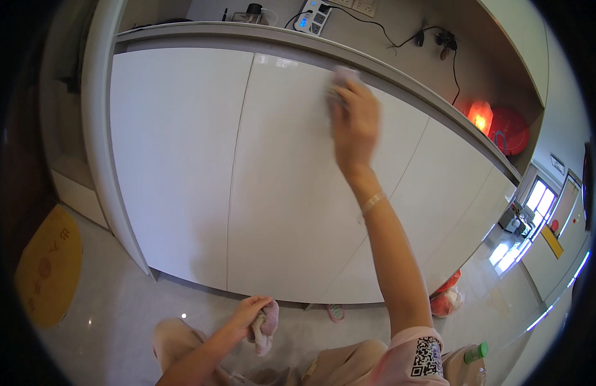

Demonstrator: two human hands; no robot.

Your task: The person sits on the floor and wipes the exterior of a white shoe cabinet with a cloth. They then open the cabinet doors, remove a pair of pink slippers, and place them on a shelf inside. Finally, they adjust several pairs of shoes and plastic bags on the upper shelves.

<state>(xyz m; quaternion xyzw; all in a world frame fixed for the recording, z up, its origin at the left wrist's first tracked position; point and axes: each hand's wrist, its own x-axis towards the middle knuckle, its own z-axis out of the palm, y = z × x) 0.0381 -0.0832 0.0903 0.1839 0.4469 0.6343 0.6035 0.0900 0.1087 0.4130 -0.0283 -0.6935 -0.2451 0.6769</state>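
My right hand [358, 118], blurred by motion, presses a pinkish-grey cloth [345, 77] against the upper edge of a glossy white cabinet door [288, 159], just below the countertop ledge. Low in the view, my left hand [250, 312] grips a second bunched cloth [264, 328], pink and beige, which hangs down from the fingers in front of the cabinet's bottom edge. The cabinet doors in view are closed, with thin seams between them.
On the ledge are a power strip [312, 18] with cables, a glowing red lamp [480, 118] and a red round object [512, 130]. A yellow mat [49, 270], a pink slipper [335, 312], a plastic bag [445, 301] and a green-capped bottle [475, 353] lie lower down.
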